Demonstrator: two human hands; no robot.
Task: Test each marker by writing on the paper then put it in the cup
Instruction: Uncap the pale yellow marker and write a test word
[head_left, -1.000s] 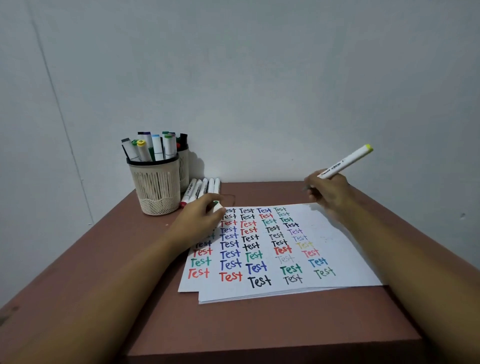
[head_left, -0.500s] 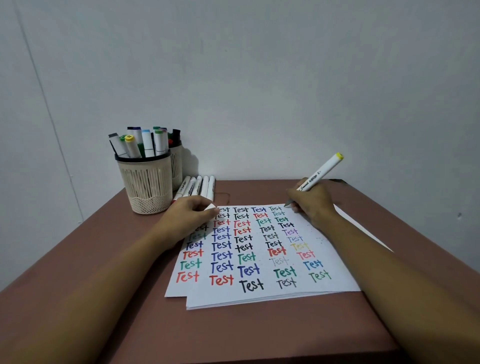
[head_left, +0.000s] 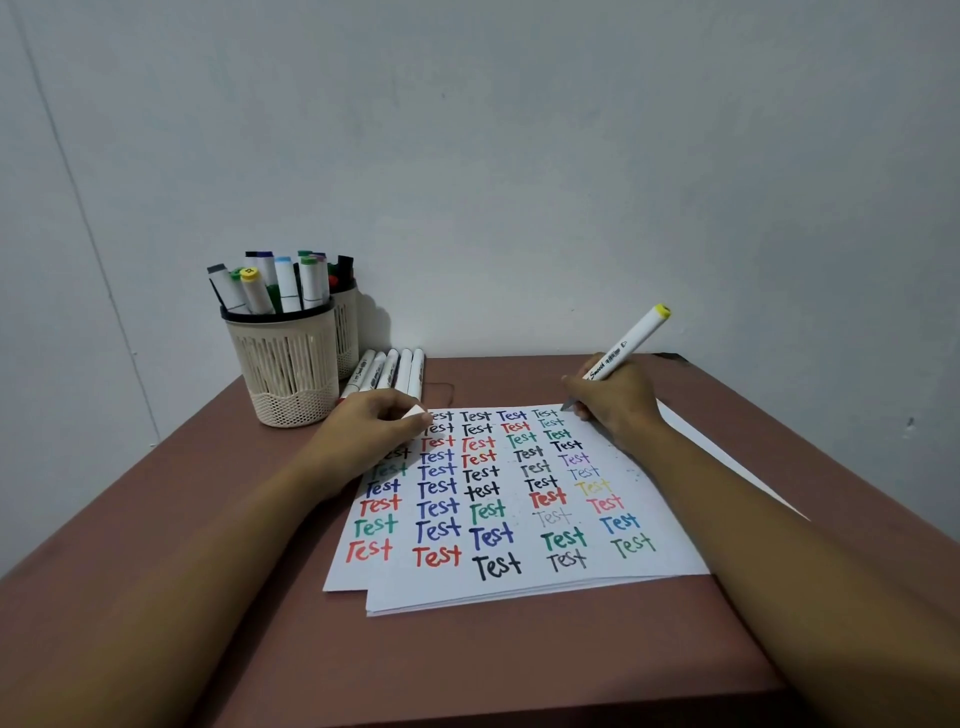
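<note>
My right hand (head_left: 613, 405) grips a white marker with a yellow end (head_left: 631, 340), its tip down at the top right of the writing on the white paper (head_left: 670, 551). The sheet bears columns of "Test" in several colours. My left hand (head_left: 371, 423) rests on the paper's top left corner and holds a small white cap (head_left: 414, 413) in its curled fingers. A cream slatted cup (head_left: 283, 364) at the back left holds several markers. A row of white markers (head_left: 389, 371) lies beside it on the table.
A second cup (head_left: 347, 332) with dark markers stands behind the first, against the white wall. The brown table (head_left: 156, 545) ends close to the wall at the back and drops off at the front edge. More sheets lie under the top paper.
My right hand has come down and left with the marker, from raised above the table to tip at the paper's top. The left hand stays on the sheet.
</note>
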